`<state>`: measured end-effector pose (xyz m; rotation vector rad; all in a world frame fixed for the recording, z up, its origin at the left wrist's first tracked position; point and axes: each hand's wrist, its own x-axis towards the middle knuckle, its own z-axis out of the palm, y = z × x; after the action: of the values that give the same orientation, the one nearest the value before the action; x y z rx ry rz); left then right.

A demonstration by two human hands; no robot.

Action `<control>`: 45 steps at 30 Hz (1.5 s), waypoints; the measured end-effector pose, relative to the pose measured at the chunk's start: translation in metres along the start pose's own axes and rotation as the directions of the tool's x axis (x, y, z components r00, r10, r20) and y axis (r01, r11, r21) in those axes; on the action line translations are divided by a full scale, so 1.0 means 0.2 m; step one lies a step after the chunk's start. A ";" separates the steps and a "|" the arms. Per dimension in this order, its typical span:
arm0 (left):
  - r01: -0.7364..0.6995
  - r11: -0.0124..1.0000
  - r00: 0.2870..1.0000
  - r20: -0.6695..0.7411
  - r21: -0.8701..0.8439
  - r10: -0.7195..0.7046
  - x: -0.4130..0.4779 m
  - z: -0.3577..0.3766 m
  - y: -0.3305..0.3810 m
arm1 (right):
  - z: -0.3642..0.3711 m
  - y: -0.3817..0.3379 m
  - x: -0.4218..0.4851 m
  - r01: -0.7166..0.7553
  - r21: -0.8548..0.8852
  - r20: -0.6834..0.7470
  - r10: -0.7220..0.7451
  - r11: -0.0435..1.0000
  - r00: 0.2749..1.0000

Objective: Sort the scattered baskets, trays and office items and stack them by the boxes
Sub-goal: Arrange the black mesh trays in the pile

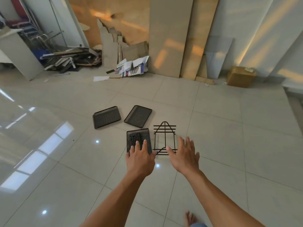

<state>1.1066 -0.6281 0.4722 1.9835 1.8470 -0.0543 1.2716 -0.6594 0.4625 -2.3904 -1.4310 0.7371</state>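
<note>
Three black mesh trays lie on the tiled floor. One tray point(106, 117) is at the left, a second tray point(138, 116) lies tilted beside it. The nearest tray point(145, 134) holds a small black keyboard point(134, 138). A black wire rack point(164, 140) lies flat just right of it. My left hand point(141, 158) reaches out with spread fingers over the near end of the keyboard tray. My right hand point(185, 154) is spread over the near end of the wire rack. Neither hand holds anything.
A brown cardboard box point(241, 77) stands by the right wall. Flattened cardboard and a torn white box point(132, 66) lean at the back wall beside tall boards point(170, 36). Scrap panels point(70, 58) and stacked chairs fill the left corner. My bare foot point(191, 218) shows below.
</note>
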 end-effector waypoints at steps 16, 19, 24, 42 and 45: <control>0.195 0.979 0.981 0.023 -0.065 -0.194 0.95 0.07 0.61 | -0.30 0.17 1.24 0.089 -0.081 0.155 -0.076 0.993 0.985; 0.261 0.959 0.965 0.036 -0.112 -0.258 1.07 0.10 0.67 | -0.34 0.15 1.47 0.129 -0.136 0.200 -0.100 0.982 0.975; 0.416 0.891 0.909 0.073 -0.183 -0.410 1.25 0.16 0.62 | -0.27 0.04 1.76 0.241 -0.199 0.295 -0.176 0.950 0.939; 0.824 0.516 0.567 0.364 -0.235 -0.739 1.87 0.32 0.43 | 0.18 -0.37 2.59 0.460 -0.220 0.595 -0.255 0.861 0.762; 0.886 0.385 0.461 0.401 -0.259 -0.791 1.95 0.38 0.47 | 0.28 -0.40 2.76 0.547 -0.232 0.674 -0.273 0.804 0.686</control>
<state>1.2615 -0.2882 0.3070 0.5122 2.2661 -0.1330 1.3945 -0.1405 0.2927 -1.9906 -2.5404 1.2548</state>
